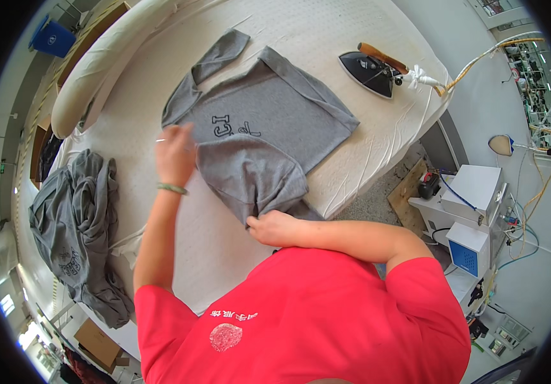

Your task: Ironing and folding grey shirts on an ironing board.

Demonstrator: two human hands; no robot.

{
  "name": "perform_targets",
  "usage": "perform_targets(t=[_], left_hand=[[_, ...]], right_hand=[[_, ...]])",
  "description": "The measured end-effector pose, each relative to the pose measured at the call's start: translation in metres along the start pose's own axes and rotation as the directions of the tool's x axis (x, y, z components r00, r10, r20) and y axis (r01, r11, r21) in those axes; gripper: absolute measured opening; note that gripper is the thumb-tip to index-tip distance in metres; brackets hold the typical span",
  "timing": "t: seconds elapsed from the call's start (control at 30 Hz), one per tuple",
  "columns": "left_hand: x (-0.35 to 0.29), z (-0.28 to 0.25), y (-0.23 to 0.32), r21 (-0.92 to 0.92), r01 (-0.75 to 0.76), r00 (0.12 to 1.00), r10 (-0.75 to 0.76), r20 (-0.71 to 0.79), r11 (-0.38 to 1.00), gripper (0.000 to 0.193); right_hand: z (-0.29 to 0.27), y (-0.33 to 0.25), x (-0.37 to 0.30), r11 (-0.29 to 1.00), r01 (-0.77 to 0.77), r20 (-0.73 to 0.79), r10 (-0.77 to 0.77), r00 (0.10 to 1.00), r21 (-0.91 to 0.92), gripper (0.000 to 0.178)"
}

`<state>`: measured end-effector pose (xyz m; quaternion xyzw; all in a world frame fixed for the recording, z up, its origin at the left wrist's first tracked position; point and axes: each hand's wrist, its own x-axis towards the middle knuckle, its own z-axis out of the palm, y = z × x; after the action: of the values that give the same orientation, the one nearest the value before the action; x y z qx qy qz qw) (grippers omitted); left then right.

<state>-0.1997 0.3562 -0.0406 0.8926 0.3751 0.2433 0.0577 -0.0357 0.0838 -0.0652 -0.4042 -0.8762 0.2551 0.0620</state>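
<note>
A grey sweatshirt (pixel 275 105) with dark lettering on its front lies spread on the white padded ironing table (pixel 211 269). One sleeve stretches toward the far left, and the near part is folded up over the lettering. My right hand (pixel 274 229) pinches the gathered near edge of the grey fabric, close to my body. Beside the left edge of the sweatshirt is my left hand (pixel 176 153), blurred by motion; its fingers are too smeared to show whether they touch the cloth.
A black iron (pixel 371 72) with a wooden handle rests at the far right, its cable (pixel 467 70) running off right. More grey garments (pixel 80 230) lie heaped at the left. A padded roll (pixel 96 73) borders the far left. White machine boxes (pixel 470 192) stand right of the table.
</note>
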Motion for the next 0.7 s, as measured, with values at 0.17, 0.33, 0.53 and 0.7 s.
perform_targets(t=[0.17,0.33,0.53,0.7], left_hand=[[-0.024,0.016,0.178,-0.377,0.144,0.806,0.112,0.581,0.915,0.047],[-0.032,0.041,0.193,-0.336,0.128,0.802,0.102,0.589,0.933,0.036],[-0.142,-0.056,0.128,-0.73,0.562,0.789,-0.515,0.333,0.389,0.016],[-0.226,-0.082,0.161,-0.903,0.422,-0.081,-0.995,0.057,-0.086,0.024]], right_hand=[[0.023,-0.002,0.005,0.998,-0.053,-0.046,0.05,0.998,-0.047,0.008],[-0.006,0.001,-0.043,0.999,0.043,-0.168,-0.037,0.985,0.033,0.009],[-0.098,0.098,-0.138,0.997,-0.016,-0.531,-0.025,0.847,-0.071,0.013],[-0.208,0.282,-0.218,0.721,-0.661,-0.793,0.271,0.546,-0.209,0.064]])
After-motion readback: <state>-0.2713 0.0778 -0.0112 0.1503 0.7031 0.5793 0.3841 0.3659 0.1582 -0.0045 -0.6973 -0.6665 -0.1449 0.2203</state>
